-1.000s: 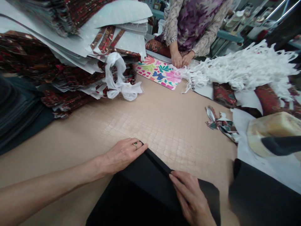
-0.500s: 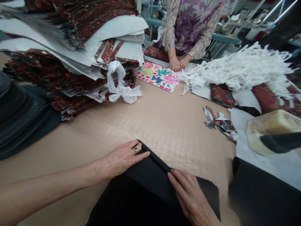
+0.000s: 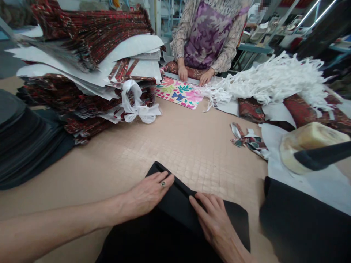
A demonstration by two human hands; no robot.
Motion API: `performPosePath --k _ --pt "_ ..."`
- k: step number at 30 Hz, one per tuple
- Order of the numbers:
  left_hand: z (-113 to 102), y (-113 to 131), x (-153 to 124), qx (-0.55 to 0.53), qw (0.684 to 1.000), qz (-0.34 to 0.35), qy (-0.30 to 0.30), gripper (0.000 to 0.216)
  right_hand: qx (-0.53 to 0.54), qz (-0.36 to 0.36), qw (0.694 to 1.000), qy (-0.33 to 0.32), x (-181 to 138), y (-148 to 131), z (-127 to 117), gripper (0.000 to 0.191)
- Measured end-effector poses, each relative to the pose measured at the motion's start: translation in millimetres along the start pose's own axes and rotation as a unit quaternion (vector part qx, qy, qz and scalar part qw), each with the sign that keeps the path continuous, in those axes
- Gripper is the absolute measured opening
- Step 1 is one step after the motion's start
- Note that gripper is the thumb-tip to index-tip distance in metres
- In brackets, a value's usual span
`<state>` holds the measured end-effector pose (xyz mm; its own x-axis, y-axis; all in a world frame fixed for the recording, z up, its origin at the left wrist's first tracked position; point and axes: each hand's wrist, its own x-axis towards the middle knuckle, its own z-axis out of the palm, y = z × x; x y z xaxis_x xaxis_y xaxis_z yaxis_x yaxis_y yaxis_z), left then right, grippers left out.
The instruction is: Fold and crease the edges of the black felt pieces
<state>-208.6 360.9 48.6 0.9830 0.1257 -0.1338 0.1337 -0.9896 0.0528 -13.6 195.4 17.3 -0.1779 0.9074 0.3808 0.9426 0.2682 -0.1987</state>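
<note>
A dark black piece of fabric (image 3: 148, 235) lies on the tan table in front of me, with a narrow fold along its far slanting edge. My left hand (image 3: 149, 193), a ring on one finger, is closed with its fingertips on that fold, a little below the fabric's top corner. Further down the same edge, my right hand (image 3: 212, 217) pinches the fold, its thumb out of sight. The fabric's rounded right corner sticks out beyond my right hand.
Tall stacks of patterned red fabric (image 3: 109, 33) and dark pieces (image 3: 33, 142) stand at left. White strips (image 3: 268, 82), a glue-stained container with a black handle (image 3: 312, 146) and another black piece (image 3: 304, 219) lie right. Opposite, a person's hands rest near a floral sheet (image 3: 178, 93).
My left hand has slid along the fold, away from the top corner and closer to my right hand, its fingers drawn in. The other person's hands have moved apart. The view has shifted slightly.
</note>
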Motion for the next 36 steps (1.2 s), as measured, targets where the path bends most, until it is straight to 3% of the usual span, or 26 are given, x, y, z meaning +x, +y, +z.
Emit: performPosePath --k 4,7,9,13,19,23,31,36 --pt "-13.2 -25.1 -6.2 0.032 0.983 -0.178 0.017 0.046 0.046 0.04 0.998 0.007 3.0 1.2 -1.0 0.034" --pt "-29.5 2.9 14.3 -0.099 0.984 -0.126 0.076 0.039 0.12 0.085 0.989 0.02 6.2 8.1 1.2 0.035" --pt "-29.7 32.2 30.8 -0.221 0.972 -0.068 0.045 0.031 0.169 0.1 0.98 0.025 9.0 12.9 1.7 0.037" --pt "-8.8 63.9 46.0 -0.286 0.952 -0.103 0.044 0.026 0.203 0.078 0.976 0.025 13.6 16.4 -2.0 0.031" --pt "3.7 60.1 39.7 -0.257 0.959 -0.084 0.081 0.019 0.213 0.059 0.975 -0.012 9.7 26.8 -11.5 0.011" --pt "-3.8 62.9 40.4 -0.246 0.964 -0.071 0.075 0.022 0.195 0.044 0.979 -0.039 -3.7 39.7 -15.0 0.02" --pt "-5.6 66.3 40.4 -0.189 0.979 -0.064 0.029 0.049 0.103 -0.074 0.991 -0.049 -25.4 58.5 -26.6 0.028" --pt "-2.8 63.1 41.7 -0.155 0.987 -0.042 0.011 0.056 0.092 -0.048 0.994 -0.03 -54.6 81.5 -46.3 0.028"
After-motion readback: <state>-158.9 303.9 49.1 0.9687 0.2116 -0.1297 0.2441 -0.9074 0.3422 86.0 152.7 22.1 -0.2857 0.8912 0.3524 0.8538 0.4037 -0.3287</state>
